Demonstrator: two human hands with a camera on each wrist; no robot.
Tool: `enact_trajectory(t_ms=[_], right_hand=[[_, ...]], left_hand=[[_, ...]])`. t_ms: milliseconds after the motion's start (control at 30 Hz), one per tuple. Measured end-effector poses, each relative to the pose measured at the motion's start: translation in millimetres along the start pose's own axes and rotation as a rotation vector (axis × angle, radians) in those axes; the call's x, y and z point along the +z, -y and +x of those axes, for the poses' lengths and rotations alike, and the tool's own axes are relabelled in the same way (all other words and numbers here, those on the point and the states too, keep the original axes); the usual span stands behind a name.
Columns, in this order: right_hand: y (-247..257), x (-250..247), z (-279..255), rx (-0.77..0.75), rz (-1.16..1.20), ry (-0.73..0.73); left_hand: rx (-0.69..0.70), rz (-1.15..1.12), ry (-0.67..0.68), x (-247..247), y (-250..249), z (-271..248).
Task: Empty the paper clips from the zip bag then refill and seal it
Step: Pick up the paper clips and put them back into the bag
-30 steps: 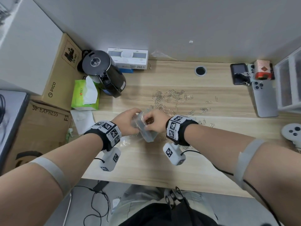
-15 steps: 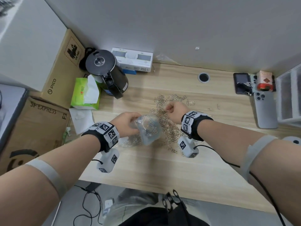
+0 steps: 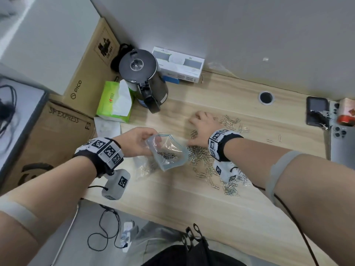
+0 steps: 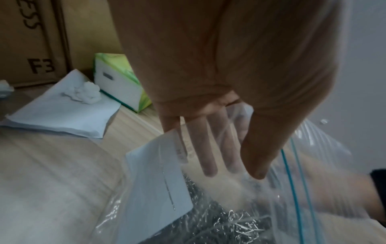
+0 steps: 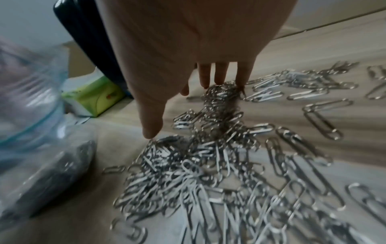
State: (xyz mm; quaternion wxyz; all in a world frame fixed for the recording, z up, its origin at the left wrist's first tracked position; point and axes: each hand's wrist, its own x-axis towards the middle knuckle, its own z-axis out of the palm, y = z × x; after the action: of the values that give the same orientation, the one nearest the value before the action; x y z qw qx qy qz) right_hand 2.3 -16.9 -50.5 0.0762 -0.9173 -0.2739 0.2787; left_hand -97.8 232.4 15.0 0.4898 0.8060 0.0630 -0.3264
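A person's two bare hands worked over a pale wooden desk (image 3: 192,198). The left hand (image 3: 137,143) held a clear zip bag (image 3: 167,152) just above the desk, thumb on one side of the plastic and fingers (image 4: 208,156) showing through the other, pinching one wall near the blue-lined mouth, which gaped open. A dark heap of paper clips sat in the bottom of the bag, beside a white label.

The right hand (image 3: 203,127) lay spread, fingers straight and pointing down, fingertips (image 5: 219,79) touching a loose pile of silver paper clips (image 5: 208,148) strewn across the desk just right of the bag. It gripped nothing.

Behind the hands stood a black kettle (image 3: 144,77), a green tissue pack (image 3: 115,102) and a white box (image 3: 178,64) against the wall. Cardboard boxes (image 3: 57,135) stood to the left.
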Motion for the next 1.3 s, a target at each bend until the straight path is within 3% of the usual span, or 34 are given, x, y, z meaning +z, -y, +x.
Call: enact_trajectory(t_ms=[300,533,667,800,900,1033,1300], right_hand=[[8.2,14.8,-18.5,-0.197,-0.003,0.037],[-12.9,4.8,-35.6,-0.147,-0.085,0.221],[-16.8,-0.5,-38.4,-0.144,-0.003,0.084],[-22.7,-3.6,-34.0,0.057,0.022,-0.106],[-31.4,-5.8,-34.1,0.137,-0.013,-0.053],[-39.9,-1.1,-39.7,0.052,-0.103,0.081],[-42.0,-10.9,-41.6,-0.016,-0.017,0.056]], left_hand=[[-0.074,0.043,0.006,-3.5,-2.6,9.2],[-0.096,0.065,0.045,3.7,-17.2,10.5],[-0.098,0.022,0.046,11.6,-18.8,11.3],[-0.085,0.019,0.018,17.3,-19.2,13.4],[-0.066,0.035,0.015,20.0,-21.3,17.0],[-0.056,0.062,0.014,26.4,-26.3,25.6],[-0.074,0.113,0.044,29.8,-33.8,36.3]])
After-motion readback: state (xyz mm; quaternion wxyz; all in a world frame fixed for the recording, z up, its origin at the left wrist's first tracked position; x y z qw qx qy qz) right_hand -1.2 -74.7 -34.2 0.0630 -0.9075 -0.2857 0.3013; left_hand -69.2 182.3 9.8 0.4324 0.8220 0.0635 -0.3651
